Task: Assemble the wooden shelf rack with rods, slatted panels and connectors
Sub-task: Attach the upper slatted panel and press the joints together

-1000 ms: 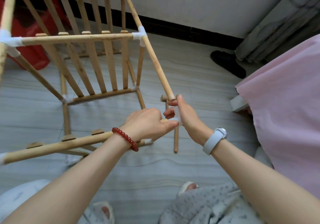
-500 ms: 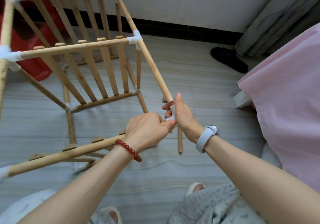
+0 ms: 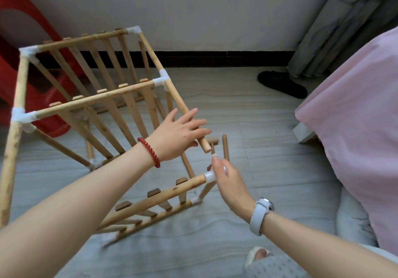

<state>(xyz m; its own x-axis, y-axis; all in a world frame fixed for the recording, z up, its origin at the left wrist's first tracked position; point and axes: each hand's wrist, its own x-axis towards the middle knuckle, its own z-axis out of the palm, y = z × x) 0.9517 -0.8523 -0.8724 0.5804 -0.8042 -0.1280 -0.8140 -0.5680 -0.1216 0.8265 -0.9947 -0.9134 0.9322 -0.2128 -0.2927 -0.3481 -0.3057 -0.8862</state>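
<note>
the wooden shelf rack (image 3: 90, 96) lies tipped on its side on the floor (image 3: 247, 114), near the wall, half built. three slatted panels show: one at the back (image 3: 103, 58), one in the middle (image 3: 112, 114) and one low and nearest the camera (image 3: 150, 204). the middle panel has five slat ends poking above its rail. six white connectors can be counted at the frame's corners and joints, among them one on the upper right rod (image 3: 162, 80) and one at the left (image 3: 20, 116); a seventh connector (image 3: 209, 176) caps the near end of the low panel's rail.

the left hand (image 3: 178, 135) lies over the free rod (image 3: 183, 107) that slopes down from the upper right joint, fingers (image 3: 198, 124) nearly straight and spread, touching the rod close to its bare end (image 3: 207, 148); they are not curled round it. the right hand (image 3: 228, 180) is just beside the seventh connector, thumb up and fingers loosely bent; whether they pinch the connector or only touch it cannot be told, as the hand hides the far side.

two loose short wooden pieces (image 3: 225, 146) stand or lie just behind the right hand. a red bead bracelet (image 3: 149, 151) is on the left wrist, a pale watch band (image 3: 259, 215) on the right. a pink bedcover (image 3: 355, 127) fills the right side, one dark slipper (image 3: 282, 83) lies by a grey curtain (image 3: 344, 23), and a red object (image 3: 32, 96) sits behind the rack.
</note>
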